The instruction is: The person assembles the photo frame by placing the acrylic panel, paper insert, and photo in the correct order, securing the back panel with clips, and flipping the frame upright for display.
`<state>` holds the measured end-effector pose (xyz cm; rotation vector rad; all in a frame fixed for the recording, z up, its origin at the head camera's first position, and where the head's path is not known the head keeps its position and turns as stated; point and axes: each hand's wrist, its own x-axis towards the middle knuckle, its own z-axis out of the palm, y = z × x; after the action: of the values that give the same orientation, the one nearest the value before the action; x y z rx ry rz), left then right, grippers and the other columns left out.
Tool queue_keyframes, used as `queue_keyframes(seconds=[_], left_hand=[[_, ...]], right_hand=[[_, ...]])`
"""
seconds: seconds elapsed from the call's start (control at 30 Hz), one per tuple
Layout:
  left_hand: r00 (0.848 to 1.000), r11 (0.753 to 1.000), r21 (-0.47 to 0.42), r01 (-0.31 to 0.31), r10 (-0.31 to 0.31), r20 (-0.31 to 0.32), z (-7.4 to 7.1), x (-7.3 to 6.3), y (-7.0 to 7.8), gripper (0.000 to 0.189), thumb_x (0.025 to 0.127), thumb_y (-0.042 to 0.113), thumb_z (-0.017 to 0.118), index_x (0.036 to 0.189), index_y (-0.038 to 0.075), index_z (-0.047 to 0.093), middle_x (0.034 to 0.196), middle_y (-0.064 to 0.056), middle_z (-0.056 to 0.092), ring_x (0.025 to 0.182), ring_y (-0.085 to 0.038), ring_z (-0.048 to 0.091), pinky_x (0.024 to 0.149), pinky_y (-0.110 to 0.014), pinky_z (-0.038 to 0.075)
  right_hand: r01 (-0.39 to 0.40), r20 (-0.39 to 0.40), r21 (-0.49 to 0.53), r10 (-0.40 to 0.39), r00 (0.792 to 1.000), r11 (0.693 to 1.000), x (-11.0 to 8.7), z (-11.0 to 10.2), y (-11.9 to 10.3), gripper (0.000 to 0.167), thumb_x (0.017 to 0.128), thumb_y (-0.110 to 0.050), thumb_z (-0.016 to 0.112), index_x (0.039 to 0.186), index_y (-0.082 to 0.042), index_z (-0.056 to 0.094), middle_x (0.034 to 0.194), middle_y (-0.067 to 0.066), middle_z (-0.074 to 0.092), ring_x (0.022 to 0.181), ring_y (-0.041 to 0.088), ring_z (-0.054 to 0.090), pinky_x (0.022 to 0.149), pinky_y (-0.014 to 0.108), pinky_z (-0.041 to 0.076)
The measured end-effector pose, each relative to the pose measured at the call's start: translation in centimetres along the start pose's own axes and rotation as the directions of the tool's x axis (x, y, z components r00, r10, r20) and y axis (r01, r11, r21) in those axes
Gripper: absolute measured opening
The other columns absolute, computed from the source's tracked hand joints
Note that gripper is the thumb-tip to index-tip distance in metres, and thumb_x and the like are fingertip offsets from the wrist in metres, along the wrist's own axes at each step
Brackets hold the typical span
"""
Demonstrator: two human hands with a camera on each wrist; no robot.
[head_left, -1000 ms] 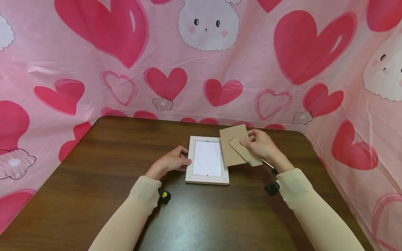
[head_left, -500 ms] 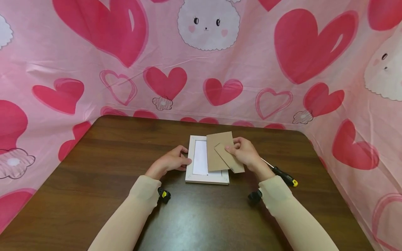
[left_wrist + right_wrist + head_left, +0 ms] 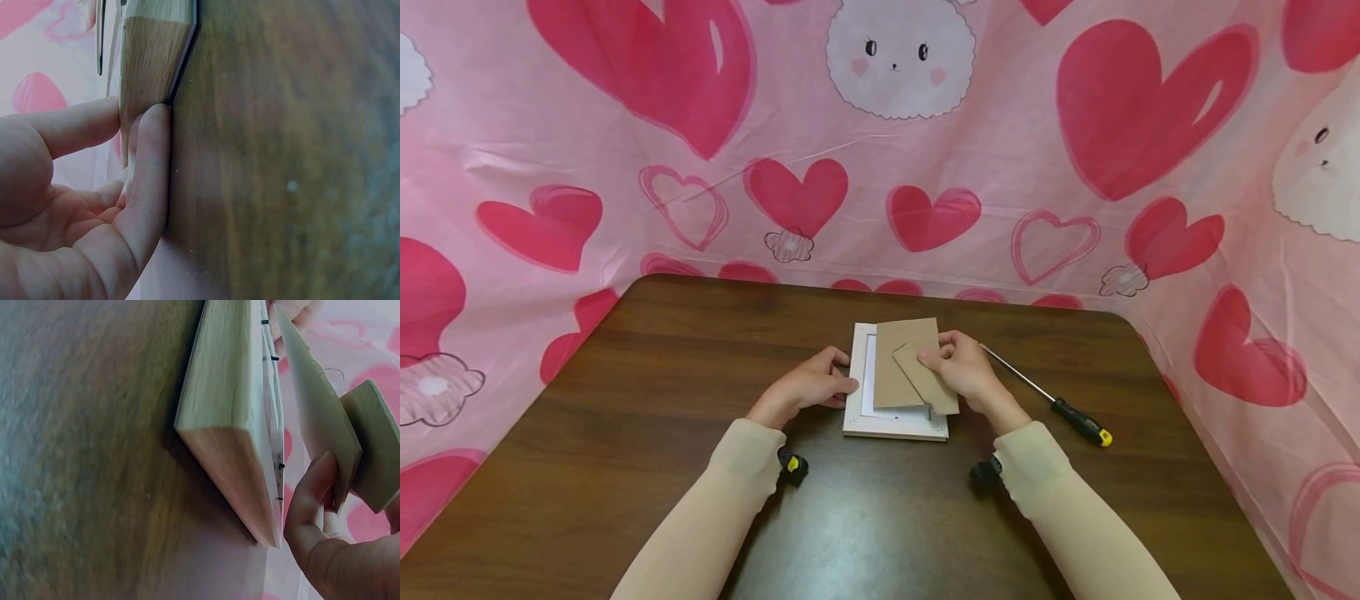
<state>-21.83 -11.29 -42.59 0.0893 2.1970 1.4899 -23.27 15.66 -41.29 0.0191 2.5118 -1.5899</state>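
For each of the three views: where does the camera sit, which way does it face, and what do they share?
Head: above, facing forward and down at table, both hands, sleeves.
Left wrist: low beside left hand, facing along the tabletop; fingers touch frame.
Right wrist: low beside right hand, facing the frame's edge; it holds backing board.
Shared: all show the frame.

Your head camera looks forward and down over the dark brown wooden table, mid-distance. Each wrist camera sits close, at tabletop level, turned sideways; all three share the pale wooden picture frame.
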Motion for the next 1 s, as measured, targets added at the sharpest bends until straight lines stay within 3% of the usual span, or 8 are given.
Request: queue_keyframes(seconds=[0.6,0.83,1.0], left_hand=[[1.0,1.0,-0.001,-0.001,0.001,-0.003,0.1,0.2,-0.1,0.051,0.102,0.013,0.069,0.144,-0.003,0.044,0.107,-0.018,0.06,0.097,-0.025,0.067,0.094,-0.042,0.062],[1.0,1.0,0.013,0.008,-0.008,-0.003,-0.1,0.3,-0.2,0.052,0.103,0.014,0.07,0.144,-0.002,0.044,0.107,-0.017,0.059,0.097,-0.026,0.067,0.093,-0.042,0.062],[1.0,1.0,0.005,0.0,0.0,-0.004,-0.1,0.3,-0.2,0.052,0.103,0.013,0.069,0.144,-0.003,0.043,0.107,-0.018,0.059,0.097,-0.026,0.067,0.093,-0.042,0.062]], right_hand=[[-0.02,-0.024,-0.035,0.02,1.0,0.999,-0.3,1.4,-0.2,0.049,0.101,-0.021,0.075,0.135,0.005,0.054,0.115,0.023,0.072,0.089,0.025,0.073,0.074,0.035,0.063],[-0.018,-0.035,-0.083,0.015,0.999,0.996,-0.3,1.6,-0.2,0.051,0.1,-0.023,0.076,0.136,0.005,0.054,0.114,0.022,0.072,0.093,0.027,0.072,0.077,0.036,0.062],[-0.001,-0.054,-0.167,-0.008,0.999,0.986,-0.3,1.7,-0.3,0.056,0.098,-0.027,0.078,0.137,0.006,0.055,0.108,0.017,0.07,0.097,0.027,0.067,0.087,0.041,0.058]])
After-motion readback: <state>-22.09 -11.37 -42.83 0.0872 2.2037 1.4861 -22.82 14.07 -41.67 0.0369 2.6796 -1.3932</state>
